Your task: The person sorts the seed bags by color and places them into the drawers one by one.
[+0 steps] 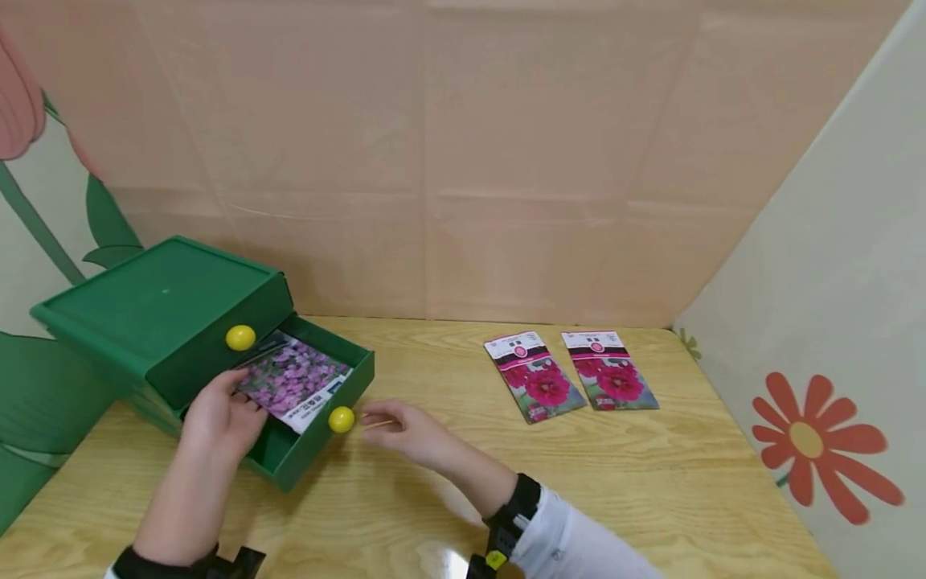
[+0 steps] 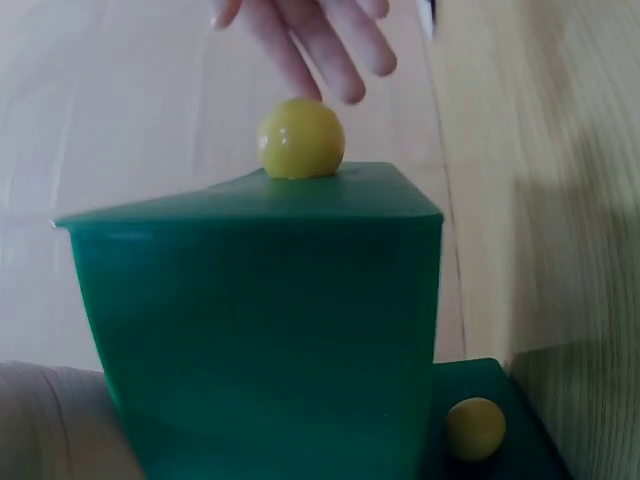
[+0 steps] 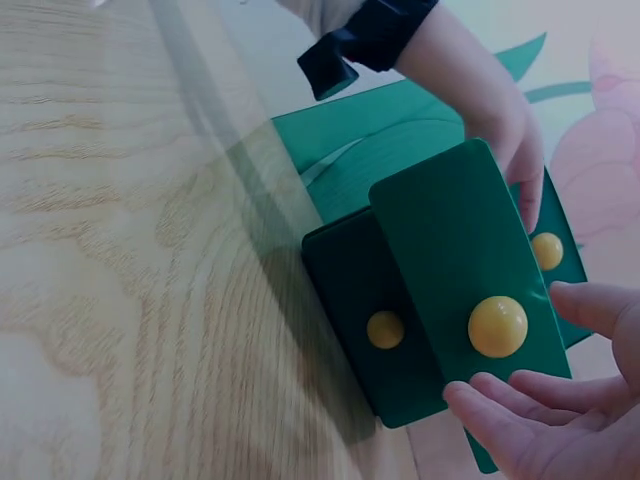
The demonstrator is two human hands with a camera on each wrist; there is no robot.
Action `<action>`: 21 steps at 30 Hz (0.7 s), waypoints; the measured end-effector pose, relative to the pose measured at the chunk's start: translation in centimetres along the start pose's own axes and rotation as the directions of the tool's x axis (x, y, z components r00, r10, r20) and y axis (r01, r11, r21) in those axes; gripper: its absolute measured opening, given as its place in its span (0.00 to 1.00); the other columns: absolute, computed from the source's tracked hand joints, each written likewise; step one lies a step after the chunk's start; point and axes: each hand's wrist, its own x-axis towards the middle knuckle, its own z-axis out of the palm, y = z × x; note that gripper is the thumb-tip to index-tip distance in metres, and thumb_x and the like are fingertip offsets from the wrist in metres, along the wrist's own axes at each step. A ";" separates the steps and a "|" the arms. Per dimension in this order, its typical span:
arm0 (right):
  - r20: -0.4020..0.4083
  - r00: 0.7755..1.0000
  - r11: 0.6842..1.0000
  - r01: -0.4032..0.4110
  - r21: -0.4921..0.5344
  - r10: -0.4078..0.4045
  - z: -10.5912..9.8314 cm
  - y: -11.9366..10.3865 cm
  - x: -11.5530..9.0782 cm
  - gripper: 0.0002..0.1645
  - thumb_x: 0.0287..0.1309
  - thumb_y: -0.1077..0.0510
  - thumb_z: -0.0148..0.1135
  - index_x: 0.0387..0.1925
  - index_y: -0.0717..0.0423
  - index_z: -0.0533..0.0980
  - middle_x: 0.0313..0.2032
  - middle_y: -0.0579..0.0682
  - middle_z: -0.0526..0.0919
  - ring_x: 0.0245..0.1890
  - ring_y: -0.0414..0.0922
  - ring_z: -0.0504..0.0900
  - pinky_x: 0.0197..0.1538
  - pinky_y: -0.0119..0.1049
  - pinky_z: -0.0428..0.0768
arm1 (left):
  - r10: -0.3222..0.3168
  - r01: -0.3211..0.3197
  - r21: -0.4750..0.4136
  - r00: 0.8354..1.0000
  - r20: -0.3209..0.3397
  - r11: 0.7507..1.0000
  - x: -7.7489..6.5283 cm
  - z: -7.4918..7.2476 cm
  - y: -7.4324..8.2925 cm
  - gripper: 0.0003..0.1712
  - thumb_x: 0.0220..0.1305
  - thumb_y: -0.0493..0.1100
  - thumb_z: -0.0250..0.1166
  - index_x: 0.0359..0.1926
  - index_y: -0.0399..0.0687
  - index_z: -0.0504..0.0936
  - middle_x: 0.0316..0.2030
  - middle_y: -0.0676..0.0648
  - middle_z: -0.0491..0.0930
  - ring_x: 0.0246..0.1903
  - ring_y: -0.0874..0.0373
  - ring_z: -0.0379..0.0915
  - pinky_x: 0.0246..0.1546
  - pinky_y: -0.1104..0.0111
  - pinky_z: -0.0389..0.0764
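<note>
A seed packet with purple flowers (image 1: 292,378) lies slanted inside the pulled-out upper drawer (image 1: 362,382). At its left edge, inside the drawer, my left hand (image 1: 220,418) holds it between thumb and fingers; some fingertips are hidden. My right hand (image 1: 408,434) is just right of the drawer's yellow knob (image 1: 342,419). In the right wrist view its spread fingers (image 3: 490,410) are beside the knob, apart from it, with nothing held.
The green drawer box (image 1: 162,297) stands at the table's left, with another yellow knob (image 1: 240,338) on a closed drawer. Two packets with magenta flowers, a left one (image 1: 535,378) and a right one (image 1: 611,371), lie on the wooden table (image 1: 615,482). A pinkish wall (image 1: 427,161) rises behind.
</note>
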 end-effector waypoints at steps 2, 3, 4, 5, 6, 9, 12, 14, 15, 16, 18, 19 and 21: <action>0.015 1.000 1.000 -0.003 -0.002 0.003 0.2 -0.1 0.2 0.26 0.66 0.59 0.59 0.63 0.64 0.70 0.57 0.63 0.77 0.56 0.54 0.79 0.57 0.38 0.79 | 0.026 -0.027 0.048 1.000 0.011 0.998 -0.4 0.1 -0.2 0.37 0.78 0.46 0.33 0.71 0.63 0.15 0.73 0.59 0.14 0.73 0.65 0.16 0.73 0.74 0.35; 0.019 1.000 1.000 -0.009 0.003 0.009 0.3 -0.2 0.3 0.27 0.65 0.59 0.60 0.63 0.64 0.70 0.57 0.62 0.78 0.56 0.54 0.79 0.57 0.38 0.79 | 0.034 -0.036 0.070 0.999 0.021 0.997 -0.6 0.1 -0.3 0.38 0.78 0.45 0.32 0.70 0.63 0.14 0.72 0.58 0.12 0.73 0.64 0.14 0.73 0.74 0.34; 0.025 1.000 1.000 -0.011 0.004 0.011 0.4 -0.3 0.4 0.27 0.65 0.59 0.60 0.63 0.63 0.69 0.57 0.61 0.78 0.56 0.53 0.79 0.56 0.38 0.79 | 0.038 -0.040 0.094 0.999 0.029 0.995 -0.7 0.1 -0.4 0.39 0.78 0.45 0.32 0.69 0.62 0.11 0.71 0.58 0.09 0.72 0.62 0.11 0.73 0.73 0.31; 0.028 1.000 1.000 -0.013 0.007 0.013 0.5 -0.4 0.4 0.27 0.65 0.59 0.60 0.63 0.63 0.69 0.57 0.60 0.78 0.56 0.53 0.79 0.56 0.38 0.79 | 0.037 -0.041 0.110 0.999 0.036 0.993 -0.9 0.1 -0.4 0.39 0.78 0.45 0.32 0.68 0.62 0.09 0.70 0.57 0.06 0.71 0.62 0.08 0.73 0.73 0.29; 0.030 0.999 1.000 -0.014 0.015 0.014 0.6 -0.5 0.5 0.28 0.65 0.59 0.60 0.64 0.63 0.69 0.57 0.59 0.78 0.56 0.52 0.79 0.56 0.38 0.80 | 0.036 -0.042 0.131 0.998 0.048 0.991 -1.0 0.1 -0.5 0.40 0.79 0.45 0.32 0.67 0.61 0.08 0.69 0.57 0.05 0.71 0.61 0.06 0.73 0.72 0.27; 0.028 0.999 0.999 -0.024 0.025 0.023 0.9 -0.8 0.6 0.29 0.64 0.59 0.61 0.64 0.63 0.68 0.56 0.58 0.78 0.55 0.51 0.79 0.56 0.39 0.80 | 0.026 -0.040 0.175 0.996 0.081 0.984 -1.6 -0.1 -0.5 0.41 0.79 0.46 0.32 0.64 0.61 0.05 0.66 0.59 0.01 0.69 0.61 0.02 0.72 0.71 0.23; 0.017 0.999 0.999 -0.038 0.033 0.037 1.2 -1.0 0.8 0.29 0.63 0.59 0.62 0.64 0.62 0.68 0.55 0.58 0.78 0.54 0.51 0.80 0.56 0.40 0.80 | 0.021 -0.057 0.255 0.989 0.144 0.965 -2.4 -0.4 -0.6 0.42 0.79 0.47 0.33 0.64 0.59 0.05 0.67 0.57 0.02 0.68 0.59 0.01 0.71 0.68 0.20; 0.006 0.999 0.999 -0.044 0.021 0.044 1.3 -1.0 1.1 0.29 0.63 0.59 0.62 0.63 0.62 0.69 0.54 0.57 0.79 0.53 0.50 0.80 0.56 0.40 0.80 | 0.021 -0.097 0.365 0.978 0.205 0.926 -3.0 -0.6 -0.6 0.42 0.79 0.48 0.34 0.68 0.54 0.08 0.70 0.53 0.06 0.71 0.55 0.05 0.73 0.64 0.23; 0.001 0.999 0.999 -0.047 0.018 0.047 1.4 -1.0 1.2 0.28 0.63 0.58 0.62 0.63 0.62 0.70 0.54 0.57 0.79 0.53 0.50 0.80 0.55 0.41 0.80 | 0.019 -0.127 0.445 0.971 0.239 0.887 -3.3 -0.7 -0.5 0.41 0.79 0.48 0.35 0.70 0.52 0.12 0.73 0.49 0.11 0.73 0.52 0.10 0.74 0.61 0.26; -0.006 0.999 0.999 -0.052 0.012 0.052 1.4 -1.0 1.3 0.28 0.63 0.58 0.63 0.62 0.61 0.70 0.53 0.56 0.79 0.52 0.49 0.80 0.55 0.41 0.80 | 0.017 -0.164 0.530 0.962 0.271 0.832 -3.7 -0.8 -0.4 0.40 0.79 0.49 0.36 0.73 0.49 0.17 0.75 0.46 0.17 0.74 0.49 0.15 0.75 0.60 0.31; -0.019 0.998 0.998 -0.060 0.005 0.060 1.4 -0.9 1.6 0.27 0.62 0.57 0.63 0.61 0.61 0.71 0.53 0.56 0.79 0.51 0.49 0.80 0.55 0.41 0.80 | 0.028 -0.263 0.691 0.943 0.332 0.674 -4.3 -0.8 0.0 0.38 0.79 0.51 0.39 0.76 0.46 0.28 0.77 0.41 0.29 0.75 0.44 0.27 0.75 0.65 0.45; -0.025 0.998 0.998 -0.063 0.007 0.063 1.4 -0.9 1.7 0.27 0.62 0.57 0.63 0.61 0.61 0.71 0.52 0.55 0.79 0.51 0.49 0.80 0.55 0.42 0.80 | 0.039 -0.318 0.754 0.931 0.364 0.575 -4.6 -0.8 0.3 0.37 0.79 0.51 0.40 0.77 0.45 0.34 0.77 0.39 0.35 0.75 0.43 0.33 0.73 0.70 0.52; -0.035 0.997 0.997 -0.070 0.019 0.071 1.5 -0.8 1.9 0.26 0.62 0.57 0.63 0.60 0.61 0.72 0.52 0.55 0.79 0.50 0.48 0.81 0.54 0.42 0.80 | 0.076 -0.410 0.838 0.908 0.411 0.360 -5.1 -0.8 1.1 0.34 0.78 0.52 0.41 0.77 0.44 0.43 0.75 0.37 0.45 0.74 0.47 0.43 0.65 0.82 0.60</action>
